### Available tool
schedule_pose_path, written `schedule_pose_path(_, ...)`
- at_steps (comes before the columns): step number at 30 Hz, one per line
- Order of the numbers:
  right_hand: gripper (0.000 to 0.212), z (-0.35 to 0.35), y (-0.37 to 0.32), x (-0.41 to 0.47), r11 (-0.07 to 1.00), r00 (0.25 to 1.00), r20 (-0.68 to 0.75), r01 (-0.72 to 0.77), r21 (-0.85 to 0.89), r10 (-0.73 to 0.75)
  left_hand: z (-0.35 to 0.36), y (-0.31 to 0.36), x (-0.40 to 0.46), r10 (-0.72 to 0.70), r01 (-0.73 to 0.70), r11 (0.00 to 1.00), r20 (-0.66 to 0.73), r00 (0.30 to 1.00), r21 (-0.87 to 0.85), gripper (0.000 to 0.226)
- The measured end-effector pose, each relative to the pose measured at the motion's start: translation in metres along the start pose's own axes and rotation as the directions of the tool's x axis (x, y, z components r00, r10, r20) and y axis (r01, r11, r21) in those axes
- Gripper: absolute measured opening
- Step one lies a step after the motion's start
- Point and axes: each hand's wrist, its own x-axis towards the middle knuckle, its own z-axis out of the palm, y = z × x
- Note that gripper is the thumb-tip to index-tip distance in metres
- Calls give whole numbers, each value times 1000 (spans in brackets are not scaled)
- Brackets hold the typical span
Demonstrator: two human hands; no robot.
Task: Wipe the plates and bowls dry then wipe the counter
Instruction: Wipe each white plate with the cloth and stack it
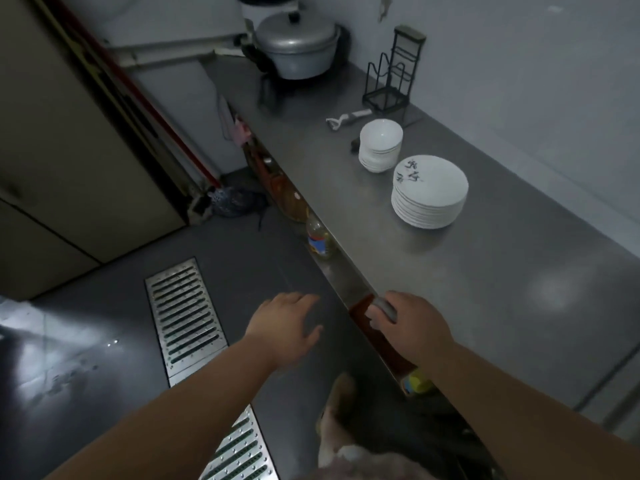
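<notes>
A stack of white plates (429, 194), the top one with dark brush marks, stands on the steel counter (450, 289). Just behind it is a stack of white bowls (380, 147). My right hand (412, 327) is at the counter's front edge, well short of the plates, with its fingers curled round a small grey object (385, 308) that I cannot identify. My left hand (285, 327) hovers over the floor left of the counter, fingers spread and holding nothing.
At the counter's far end are a lidded metal pot (298, 46), a black wire rack (393, 84) and a peeler (346, 118). Bottles (319, 239) stand on a shelf under the counter edge. A metal drain grate (185, 306) crosses the floor.
</notes>
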Motion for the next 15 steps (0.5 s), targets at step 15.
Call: schedule_pose_path(15,34,-58,10,212,992,995,-92,-32,120,44,-87,-11,228,124,-124,992,-7,992,20,62)
